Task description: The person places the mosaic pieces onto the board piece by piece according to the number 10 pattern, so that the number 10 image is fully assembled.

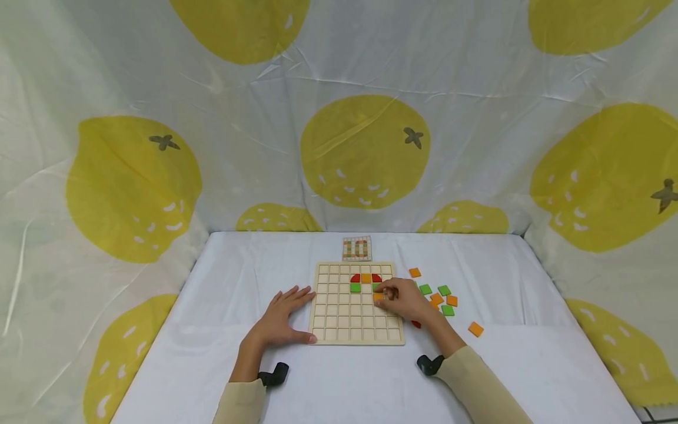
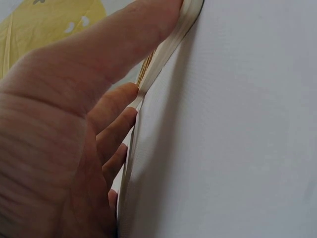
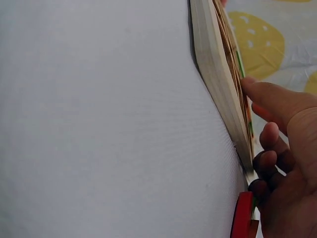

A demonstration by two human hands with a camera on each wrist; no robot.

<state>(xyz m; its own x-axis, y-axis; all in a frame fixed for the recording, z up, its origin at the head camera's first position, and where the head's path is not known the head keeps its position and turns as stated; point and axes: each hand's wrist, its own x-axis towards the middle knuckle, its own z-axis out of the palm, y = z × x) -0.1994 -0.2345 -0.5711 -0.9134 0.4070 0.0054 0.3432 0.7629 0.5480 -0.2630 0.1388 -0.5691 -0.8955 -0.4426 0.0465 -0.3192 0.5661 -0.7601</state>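
Note:
A pale wooden grid board lies on the white cloth. At its left edge my left hand rests with fingers spread, fingertips and thumb touching the rim. Over the board's right part, my right hand has thumb and index finger at opposite edges of an orange square tile, pinching it at a grid cell. Above that tile sit two red quarter-round tiles, an orange tile between them, and a green tile. Another green tile is partly covered by the right index finger.
A small pattern card lies behind the board. Loose orange tiles and green tiles are scattered to the right, with one orange tile nearer the front. A red piece lies beneath the right hand.

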